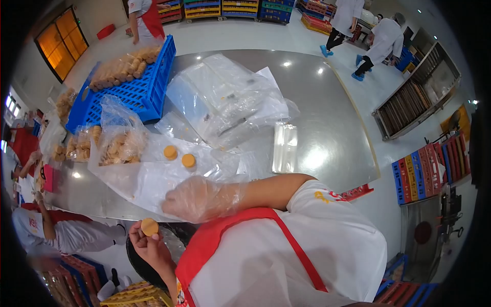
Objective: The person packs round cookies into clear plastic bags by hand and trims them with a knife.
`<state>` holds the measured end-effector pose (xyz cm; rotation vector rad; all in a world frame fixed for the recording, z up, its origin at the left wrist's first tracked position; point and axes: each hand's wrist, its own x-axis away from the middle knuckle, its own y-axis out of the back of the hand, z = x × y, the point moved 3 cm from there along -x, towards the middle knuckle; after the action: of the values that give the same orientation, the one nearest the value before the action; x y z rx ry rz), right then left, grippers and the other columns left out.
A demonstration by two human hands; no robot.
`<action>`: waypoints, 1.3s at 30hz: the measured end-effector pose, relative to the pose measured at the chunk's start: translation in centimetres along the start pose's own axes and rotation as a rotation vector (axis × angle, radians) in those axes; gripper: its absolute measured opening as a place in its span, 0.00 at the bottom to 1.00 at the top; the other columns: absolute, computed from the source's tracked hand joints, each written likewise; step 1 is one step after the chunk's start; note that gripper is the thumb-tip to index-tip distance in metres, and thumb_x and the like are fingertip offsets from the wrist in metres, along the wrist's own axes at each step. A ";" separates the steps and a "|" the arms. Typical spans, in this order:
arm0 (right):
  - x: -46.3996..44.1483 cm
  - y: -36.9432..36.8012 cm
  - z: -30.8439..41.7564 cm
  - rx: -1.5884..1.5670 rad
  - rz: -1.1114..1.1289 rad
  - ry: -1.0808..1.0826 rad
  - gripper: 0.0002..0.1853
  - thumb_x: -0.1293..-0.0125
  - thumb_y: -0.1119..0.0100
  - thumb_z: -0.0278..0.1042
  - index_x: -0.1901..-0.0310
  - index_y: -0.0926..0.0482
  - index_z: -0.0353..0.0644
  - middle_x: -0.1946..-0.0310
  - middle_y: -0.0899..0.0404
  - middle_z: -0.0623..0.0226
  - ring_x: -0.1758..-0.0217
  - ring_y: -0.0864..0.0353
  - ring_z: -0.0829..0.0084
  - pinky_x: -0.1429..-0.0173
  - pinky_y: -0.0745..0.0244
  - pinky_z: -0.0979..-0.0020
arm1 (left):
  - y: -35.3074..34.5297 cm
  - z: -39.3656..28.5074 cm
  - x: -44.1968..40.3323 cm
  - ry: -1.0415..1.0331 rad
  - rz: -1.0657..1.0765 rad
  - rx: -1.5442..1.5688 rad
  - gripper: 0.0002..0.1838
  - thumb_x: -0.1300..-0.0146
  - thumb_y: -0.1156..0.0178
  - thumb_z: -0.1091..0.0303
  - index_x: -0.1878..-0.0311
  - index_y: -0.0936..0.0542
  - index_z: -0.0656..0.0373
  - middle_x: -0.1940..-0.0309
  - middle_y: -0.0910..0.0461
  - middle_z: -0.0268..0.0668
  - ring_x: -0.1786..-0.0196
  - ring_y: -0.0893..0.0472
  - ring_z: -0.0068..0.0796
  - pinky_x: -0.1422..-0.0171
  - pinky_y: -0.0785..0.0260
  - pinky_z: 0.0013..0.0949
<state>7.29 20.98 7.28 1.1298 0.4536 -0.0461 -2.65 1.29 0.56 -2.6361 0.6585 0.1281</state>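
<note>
Bare fingers of my left hand [148, 243] pinch a round tan biscuit [149, 226] just off the near table edge. My right hand [181, 198], in a clear plastic glove, is low over the white sheet [153, 179] with its fingers curled together; what they hold, if anything, is hidden. Two round biscuits, one [170, 152] beside the other [188, 160], lie on the sheet beyond it. To their left stands an open clear bag of biscuits [120, 148]. Clear plastic bags [220, 97] are piled farther back on the metal table [337, 128].
A blue crate [166, 66] holding packed biscuits [123, 69] stands at the back left. A folded stack of clear film [285, 148] lies right of centre. Co-workers stand at left and walk behind the table. Coloured crates [419, 171] are stacked at the right.
</note>
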 end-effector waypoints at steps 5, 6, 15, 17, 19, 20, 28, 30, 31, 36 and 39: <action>-0.1 0.2 0.3 -0.029 -0.052 -0.018 0.09 0.34 0.46 0.37 0.61 0.23 0.40 0.68 0.20 0.56 0.65 0.15 0.53 0.62 0.22 0.53 | 0.2 -0.2 0.4 0.008 -0.025 0.003 0.28 0.47 0.28 0.71 0.43 0.27 0.64 0.58 0.22 0.36 0.64 0.24 0.22 0.64 0.33 0.22; -0.1 0.1 0.5 -0.007 -0.025 0.001 0.08 0.35 0.45 0.36 0.61 0.23 0.40 0.68 0.21 0.57 0.65 0.15 0.54 0.63 0.22 0.53 | 0.1 -0.2 0.5 0.019 -0.019 0.009 0.28 0.47 0.29 0.72 0.43 0.27 0.64 0.58 0.22 0.36 0.63 0.24 0.22 0.64 0.33 0.22; -0.2 -0.4 1.6 -0.052 0.079 0.041 0.07 0.38 0.42 0.34 0.61 0.23 0.41 0.69 0.21 0.59 0.65 0.16 0.53 0.61 0.21 0.55 | 0.6 -0.3 1.1 0.030 0.005 0.056 0.27 0.47 0.37 0.80 0.41 0.28 0.65 0.54 0.21 0.38 0.57 0.20 0.24 0.58 0.27 0.23; -0.4 0.1 1.2 -0.068 0.008 0.039 0.07 0.37 0.42 0.34 0.62 0.23 0.42 0.70 0.22 0.59 0.65 0.16 0.53 0.62 0.21 0.55 | 0.8 -0.2 1.2 0.032 -0.004 0.038 0.27 0.48 0.40 0.82 0.41 0.28 0.65 0.53 0.20 0.38 0.56 0.19 0.25 0.57 0.26 0.23; -0.5 0.1 1.1 -0.075 -0.022 0.038 0.06 0.37 0.42 0.34 0.62 0.23 0.41 0.70 0.22 0.59 0.65 0.17 0.54 0.62 0.21 0.56 | 0.3 -0.7 1.3 0.030 -0.024 0.056 0.27 0.48 0.39 0.82 0.42 0.28 0.65 0.53 0.20 0.38 0.55 0.19 0.25 0.56 0.26 0.23; -0.4 0.0 1.1 -0.071 -0.016 0.042 0.06 0.37 0.42 0.33 0.62 0.24 0.41 0.70 0.22 0.59 0.65 0.17 0.54 0.62 0.22 0.56 | 0.4 -0.6 1.4 0.029 -0.056 0.050 0.26 0.48 0.39 0.82 0.42 0.27 0.64 0.54 0.19 0.38 0.55 0.19 0.25 0.56 0.26 0.24; 3.3 0.4 -3.4 -0.018 -0.363 -0.167 0.12 0.29 0.44 0.29 0.47 0.21 0.39 0.55 0.17 0.52 0.55 0.17 0.49 0.49 0.20 0.56 | 1.7 -0.8 1.4 -0.009 -0.077 0.112 0.27 0.46 0.32 0.75 0.42 0.27 0.65 0.56 0.20 0.37 0.61 0.22 0.23 0.60 0.29 0.25; 5.7 1.4 -5.3 -0.106 -0.471 -0.446 0.12 0.27 0.46 0.28 0.44 0.22 0.39 0.51 0.19 0.49 0.50 0.19 0.47 0.43 0.23 0.56 | 2.4 -0.8 1.2 -0.017 -0.120 0.124 0.28 0.46 0.30 0.74 0.42 0.27 0.65 0.58 0.20 0.37 0.64 0.24 0.22 0.61 0.31 0.25; 7.0 1.5 -6.0 -0.113 -0.451 -0.540 0.13 0.27 0.47 0.27 0.43 0.23 0.39 0.51 0.20 0.49 0.49 0.20 0.47 0.43 0.24 0.57 | 2.7 -0.8 1.2 -0.016 -0.144 0.128 0.28 0.46 0.29 0.73 0.42 0.27 0.65 0.59 0.19 0.37 0.66 0.25 0.22 0.61 0.31 0.24; 13.3 -0.3 -8.2 0.084 -0.302 -0.765 0.13 0.30 0.48 0.24 0.45 0.24 0.37 0.54 0.22 0.47 0.50 0.22 0.46 0.44 0.27 0.52 | 3.9 0.1 1.1 0.008 -0.143 0.109 0.27 0.45 0.31 0.75 0.41 0.27 0.65 0.56 0.20 0.37 0.62 0.22 0.22 0.61 0.30 0.24; 15.7 -2.7 -10.0 0.299 -0.232 -0.799 0.13 0.34 0.50 0.24 0.49 0.24 0.36 0.59 0.22 0.48 0.53 0.22 0.47 0.47 0.27 0.50 | 2.9 0.7 0.9 0.037 -0.161 0.084 0.26 0.45 0.32 0.76 0.42 0.27 0.64 0.56 0.21 0.36 0.61 0.22 0.22 0.62 0.30 0.23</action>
<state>17.60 31.63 -4.40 1.2397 -0.1489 -0.7608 -3.21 -1.07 -1.32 -2.6025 0.4513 0.0051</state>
